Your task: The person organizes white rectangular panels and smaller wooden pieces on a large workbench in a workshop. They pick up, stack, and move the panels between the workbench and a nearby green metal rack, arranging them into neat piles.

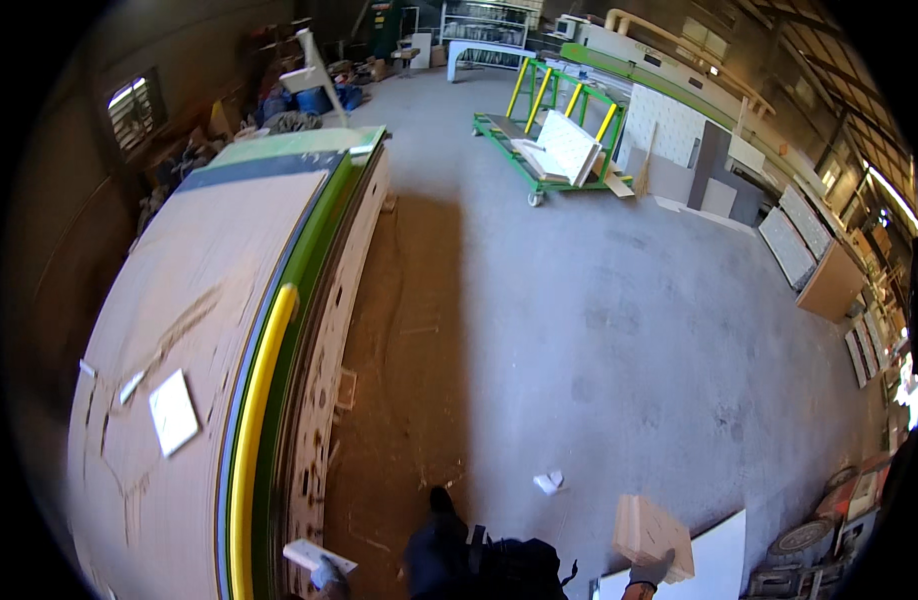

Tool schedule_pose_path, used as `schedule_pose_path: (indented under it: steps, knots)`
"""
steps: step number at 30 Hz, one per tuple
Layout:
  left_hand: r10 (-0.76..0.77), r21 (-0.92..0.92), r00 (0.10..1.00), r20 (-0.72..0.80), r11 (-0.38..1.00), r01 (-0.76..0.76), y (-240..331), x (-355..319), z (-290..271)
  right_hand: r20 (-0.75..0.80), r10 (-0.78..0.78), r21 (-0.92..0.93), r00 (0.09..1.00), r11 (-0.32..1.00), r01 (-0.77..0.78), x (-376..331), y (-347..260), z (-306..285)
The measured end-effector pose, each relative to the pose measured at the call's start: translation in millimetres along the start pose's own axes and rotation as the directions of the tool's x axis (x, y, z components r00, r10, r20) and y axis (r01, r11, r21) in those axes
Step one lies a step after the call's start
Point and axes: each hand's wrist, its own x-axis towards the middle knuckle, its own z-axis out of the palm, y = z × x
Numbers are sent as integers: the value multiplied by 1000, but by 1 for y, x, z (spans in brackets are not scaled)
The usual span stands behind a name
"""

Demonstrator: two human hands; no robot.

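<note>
Down at the lower edge, well apart, both gloved hands are clamped on offcuts: the left hand grips a small white panel piece beside the stacked boards; the right hand holds a pale wooden block above a white sheet. Farther off stands a green trolley.

Rough, dusty grey concrete floor; matt brown fibreboard sheets stacked beside a glossy yellow plastic edge strip. The gloved right hand grips a pale raw-wood block; a smooth white laminate panel lies near.
</note>
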Motion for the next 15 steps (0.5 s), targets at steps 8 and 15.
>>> schedule_pose_path:
  steps: [8, 15]
  knots:
    - [535, -221, 763, 364, 845, -488, 468, -33, 324, -505, -136, -133, 852, 988, 79, 182, 163, 208]
    - [630, 22, 617, 473, 691, -722, 762, -141, 583, -503, -14, -54, 864, 998, -15, 454, 321, 370]
